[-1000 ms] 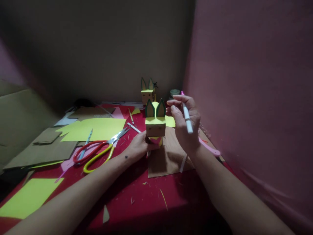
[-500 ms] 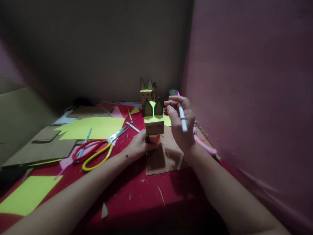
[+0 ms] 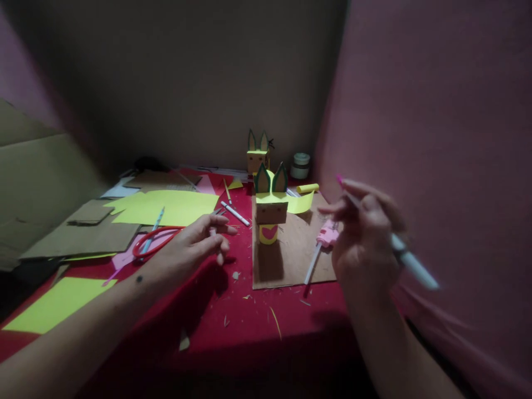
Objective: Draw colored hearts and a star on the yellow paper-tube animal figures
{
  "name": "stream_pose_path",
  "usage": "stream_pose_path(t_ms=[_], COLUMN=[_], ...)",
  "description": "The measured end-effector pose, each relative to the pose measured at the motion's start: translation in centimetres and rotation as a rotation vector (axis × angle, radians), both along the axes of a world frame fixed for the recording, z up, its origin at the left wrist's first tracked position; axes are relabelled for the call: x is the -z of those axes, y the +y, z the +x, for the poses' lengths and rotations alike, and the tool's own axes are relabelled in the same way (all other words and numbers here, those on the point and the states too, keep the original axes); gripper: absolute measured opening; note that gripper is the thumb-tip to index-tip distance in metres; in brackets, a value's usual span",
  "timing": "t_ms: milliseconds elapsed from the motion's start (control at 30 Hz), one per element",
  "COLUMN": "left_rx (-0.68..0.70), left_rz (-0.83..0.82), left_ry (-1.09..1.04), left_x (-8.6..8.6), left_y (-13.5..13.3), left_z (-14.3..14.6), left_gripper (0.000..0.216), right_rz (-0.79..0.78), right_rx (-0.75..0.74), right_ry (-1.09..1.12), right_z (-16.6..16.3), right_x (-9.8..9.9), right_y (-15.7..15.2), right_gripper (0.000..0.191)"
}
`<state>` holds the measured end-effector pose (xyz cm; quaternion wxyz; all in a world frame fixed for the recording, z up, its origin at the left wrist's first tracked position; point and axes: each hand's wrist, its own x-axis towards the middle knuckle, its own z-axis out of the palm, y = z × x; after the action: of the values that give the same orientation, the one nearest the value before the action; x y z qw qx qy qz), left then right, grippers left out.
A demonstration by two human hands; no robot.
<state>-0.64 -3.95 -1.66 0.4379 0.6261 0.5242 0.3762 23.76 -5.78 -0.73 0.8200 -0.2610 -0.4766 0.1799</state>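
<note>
In my right hand [image 3: 366, 238], a white marker [image 3: 415, 269] with a pink tip is gripped; both are blurred by motion. My left hand [image 3: 205, 238] hovers over the scissors [image 3: 155, 235], its fingers loosely apart and nothing visible in them. Most of the scissors is hidden by that hand; a red handle loop shows. Between my hands a small cardboard animal figure [image 3: 271, 212] stands upright on a cardboard sheet [image 3: 266, 280]. It has green-edged ears, a yellow top and a pink heart on its yellow body. A pink glue gun [image 3: 328, 234] with a white glue stick lies near my right hand.
A similar cardboard figure [image 3: 257, 160] stands behind, near a lidded jar [image 3: 300, 165]. Yellow paper [image 3: 166, 208], cardboard pieces [image 3: 83, 244] and a capped white marker [image 3: 235, 213] lie leftward. Scraps dot the red tablecloth [image 3: 245, 321]. A pink wall [image 3: 449, 138] borders the right.
My left hand has let go of the cardboard figure and moved left. My right hand has drawn away to the right with the marker, uncovering the glue gun. The view has shifted slightly.
</note>
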Motion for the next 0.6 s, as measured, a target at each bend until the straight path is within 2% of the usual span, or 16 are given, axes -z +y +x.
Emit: stream_pose_path(t_ms=[133,267,400,500,600], left_rx=[0.097,0.144,0.138,0.198,0.267], left_rz=[-0.1,-0.104,-0.072,-0.001,0.054], left_ry=[-0.2,-0.239,-0.148,-0.058,0.002], left_x=[0.5,0.6,0.9,1.2,1.3], left_y=[-2.0,-3.4,-4.0,-4.3,-4.7], left_z=[0.3,0.9,0.8,0.4,0.2], left_gripper=[0.044,0.045,0.034,0.021,0.021], right_rz=[-0.298,-0.411,-0.506,-0.585,-0.614], right_rx=[-0.257,-0.356,-0.458,-0.535,-0.601], right_ry=[0.1,0.176,0.198,0.174,0.202], right_z=[-2.6,-4.4,-4.4,-4.4,-4.8], right_x=[3.5,6.1,6.3,5.9,5.6], right_y=[-5.1,-6.5,-6.3,-6.3,-6.2], right_gripper=[0.019,0.011,0.008,0.011,0.017])
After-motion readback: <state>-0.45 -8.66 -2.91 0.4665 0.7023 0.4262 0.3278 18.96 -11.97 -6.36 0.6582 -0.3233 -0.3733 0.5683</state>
